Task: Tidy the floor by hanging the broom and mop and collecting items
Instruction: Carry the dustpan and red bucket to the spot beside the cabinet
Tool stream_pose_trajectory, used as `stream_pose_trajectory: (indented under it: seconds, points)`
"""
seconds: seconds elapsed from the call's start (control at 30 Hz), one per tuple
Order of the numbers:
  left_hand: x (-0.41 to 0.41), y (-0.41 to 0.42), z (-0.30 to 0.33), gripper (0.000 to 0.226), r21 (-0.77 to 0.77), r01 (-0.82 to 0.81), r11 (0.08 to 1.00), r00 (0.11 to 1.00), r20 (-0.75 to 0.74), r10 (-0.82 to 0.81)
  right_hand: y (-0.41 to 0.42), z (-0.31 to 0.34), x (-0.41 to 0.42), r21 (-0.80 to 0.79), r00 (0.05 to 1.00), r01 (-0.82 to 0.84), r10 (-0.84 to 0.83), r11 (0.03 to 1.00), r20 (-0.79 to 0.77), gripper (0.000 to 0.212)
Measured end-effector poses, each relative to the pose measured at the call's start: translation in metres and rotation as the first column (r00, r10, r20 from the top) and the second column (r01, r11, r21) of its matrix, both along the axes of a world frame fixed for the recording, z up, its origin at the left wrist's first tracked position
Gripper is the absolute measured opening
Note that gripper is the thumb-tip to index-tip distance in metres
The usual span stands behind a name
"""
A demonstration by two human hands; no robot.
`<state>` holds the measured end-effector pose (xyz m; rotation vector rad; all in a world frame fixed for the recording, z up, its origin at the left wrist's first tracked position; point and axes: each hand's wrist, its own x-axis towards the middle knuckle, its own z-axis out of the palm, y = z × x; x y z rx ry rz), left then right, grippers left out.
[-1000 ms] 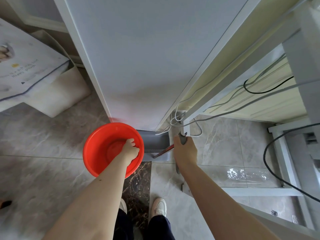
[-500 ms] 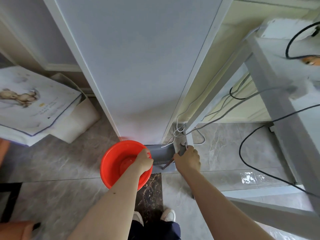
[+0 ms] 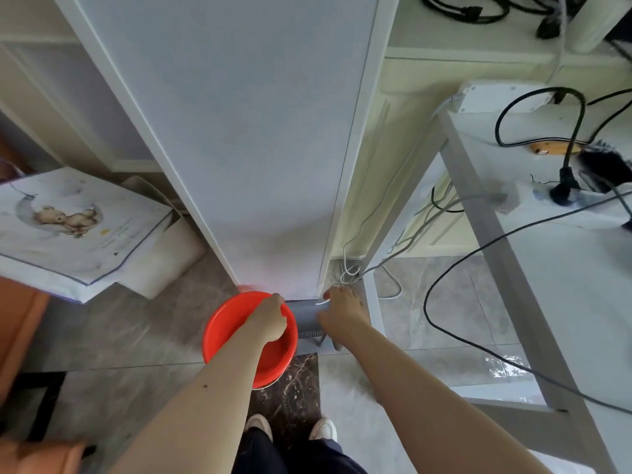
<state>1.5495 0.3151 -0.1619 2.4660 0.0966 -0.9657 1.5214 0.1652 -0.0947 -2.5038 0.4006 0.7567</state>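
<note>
A red plastic basin (image 3: pixel 222 333) stands on the tiled floor at the foot of a tall white panel (image 3: pixel 239 148). My left hand (image 3: pixel 270 316) is closed over the basin's far right rim. Right beside it lies a grey dustpan (image 3: pixel 306 316) with a comb edge, pushed against the panel's base. My right hand (image 3: pixel 343 313) rests palm down on the dustpan's right side, fingers toward the wall. A grey handle tip (image 3: pixel 337 345) pokes out under that wrist; the grip itself is hidden. No broom or mop shows.
A white bag with a bear print (image 3: pixel 75 230) leans at the left. A grey table frame (image 3: pixel 496 234) stands at the right, with black cables (image 3: pixel 444 333) trailing over the floor and a white cable (image 3: pixel 393 292) by the wall. My shoes (image 3: pixel 323 429) are below.
The view has risen and pulled back. My left hand keeps hold of the basin rim. My right hand has shifted from an upright grip on the grey handle to lying flatter over the dustpan.
</note>
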Motion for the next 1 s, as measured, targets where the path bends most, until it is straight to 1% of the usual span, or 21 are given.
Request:
stream_pose_trajectory:
  seconds: [0.1,0.33,0.53,0.63,0.8,1.0]
  points:
    - [-0.004,0.008,0.008,0.046,0.019,-0.003,1.000,1.000,0.003,0.003,-0.003,0.006,-0.002,-0.003,1.000,-0.018,0.018,1.000,-0.022,0.047]
    - [0.001,0.027,0.024,0.050,0.103,0.011,0.995,1.000,0.017,-0.013,-0.005,0.017,0.003,-0.004,0.999,-0.053,0.053,0.999,0.005,0.043]
    - [0.021,0.012,0.036,0.045,0.064,0.084,0.994,0.993,0.074,-0.088,-0.004,0.022,0.013,-0.008,0.999,-0.048,0.048,0.999,-0.013,0.045]
    - [0.032,0.007,0.039,0.046,0.047,0.132,0.990,0.988,0.081,-0.135,-0.001,0.020,0.020,-0.014,1.000,-0.006,0.006,1.000,-0.029,0.045]
    - [0.054,0.001,0.042,0.046,0.041,0.254,0.966,0.963,0.083,-0.257,0.010,0.022,0.033,-0.041,0.996,0.086,-0.087,0.995,-0.025,0.043]
    - [0.076,-0.009,0.050,0.044,0.044,0.422,0.905,0.904,0.055,-0.424,0.018,0.027,0.041,-0.062,0.978,0.207,-0.208,0.976,-0.014,0.042]
